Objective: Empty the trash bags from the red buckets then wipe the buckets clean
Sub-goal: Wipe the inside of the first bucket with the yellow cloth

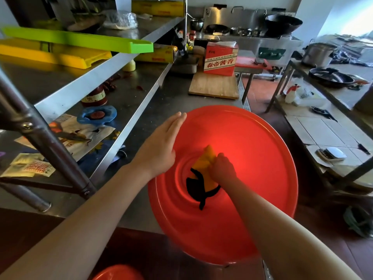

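Observation:
A large red bucket (pixel 252 150) sits on the edge of the steel counter (pixel 161 98), its open inside facing me. My left hand (pixel 159 144) lies flat with straight fingers on the bucket's left rim. Deep inside the bucket, my right hand (pixel 224 167) grips a yellow and black cloth (pixel 201 178) and presses it against the bottom. The rim of a second red bucket (pixel 117 272) shows at the lower edge of the view.
A wooden board (pixel 214 87) and a red carton (pixel 220 59) stand further back on the counter. Steel shelves (pixel 101 77) with jars, papers and coloured trays run along the left. A low table (pixel 327 138) with pans stands to the right.

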A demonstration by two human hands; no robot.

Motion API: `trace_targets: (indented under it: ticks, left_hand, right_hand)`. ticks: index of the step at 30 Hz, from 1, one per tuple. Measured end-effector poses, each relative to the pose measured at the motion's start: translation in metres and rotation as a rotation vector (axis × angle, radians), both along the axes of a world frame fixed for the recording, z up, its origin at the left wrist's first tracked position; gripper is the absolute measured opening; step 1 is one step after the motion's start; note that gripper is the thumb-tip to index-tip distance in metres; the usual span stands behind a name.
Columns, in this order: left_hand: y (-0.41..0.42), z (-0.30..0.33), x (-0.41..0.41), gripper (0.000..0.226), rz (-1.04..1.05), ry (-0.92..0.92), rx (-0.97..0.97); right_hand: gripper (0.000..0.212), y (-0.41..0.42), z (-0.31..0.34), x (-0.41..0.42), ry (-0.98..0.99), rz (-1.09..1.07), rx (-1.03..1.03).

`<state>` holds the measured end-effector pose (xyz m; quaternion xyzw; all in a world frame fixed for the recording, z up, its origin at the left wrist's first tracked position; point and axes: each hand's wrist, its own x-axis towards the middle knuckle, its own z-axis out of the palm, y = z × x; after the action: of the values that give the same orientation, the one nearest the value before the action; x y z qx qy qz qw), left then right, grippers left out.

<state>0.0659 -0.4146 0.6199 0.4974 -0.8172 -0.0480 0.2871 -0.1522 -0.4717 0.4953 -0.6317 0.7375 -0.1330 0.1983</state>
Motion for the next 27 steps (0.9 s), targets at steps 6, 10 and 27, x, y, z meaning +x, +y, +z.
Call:
trace_targets:
  ticks: [6,10,27]
  left_hand:
    - [-0.002,0.002,-0.004,0.092,-0.012,-0.009,-0.022]
    - [-0.001,0.003,-0.007,0.091,-0.011,0.0,-0.018]
    - [-0.002,0.006,-0.013,0.093,0.024,0.024,0.023]
  right_hand:
    - [0.036,-0.019,-0.011,0.012,-0.019,0.037,0.005]
    - [0.041,-0.029,-0.019,0.022,0.052,0.118,0.033]
    - [0.077,-0.044,-0.058,0.036,0.28,0.259,0.089]
